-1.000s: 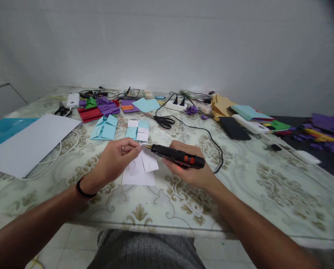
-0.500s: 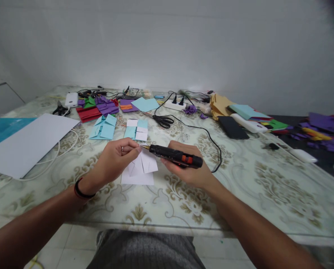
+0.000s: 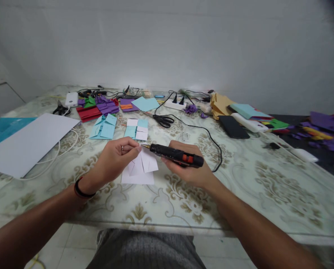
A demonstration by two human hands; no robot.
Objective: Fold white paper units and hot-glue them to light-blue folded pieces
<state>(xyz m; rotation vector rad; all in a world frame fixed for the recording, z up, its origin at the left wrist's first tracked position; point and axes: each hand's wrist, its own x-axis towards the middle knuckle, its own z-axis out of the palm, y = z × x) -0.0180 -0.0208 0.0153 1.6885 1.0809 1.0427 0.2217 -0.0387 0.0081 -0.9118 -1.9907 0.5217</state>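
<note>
My right hand (image 3: 187,166) grips a black glue gun (image 3: 175,154) with orange parts, its metal nozzle pointing left. The nozzle tip is right at the fingertips of my left hand (image 3: 120,158), which pinches the top of a folded white paper piece (image 3: 148,161). Under that piece lies a flat white sheet (image 3: 137,178) on the table. The exact spot where the nozzle meets the paper is too small to make out. Just beyond my left hand lies a blue-and-white paper square (image 3: 137,129); folded light-blue pieces (image 3: 106,127) are left of it.
Black scissors (image 3: 163,120) lie behind the glue gun. Its cord runs to a white power strip (image 3: 174,104). A large white sheet (image 3: 33,145) is at left. At right are a black phone (image 3: 233,127), a white device (image 3: 249,123) and purple paper scraps (image 3: 328,130).
Almost nothing differs. The glue gun has shifted very slightly to the right, and both hands keep their hold.
</note>
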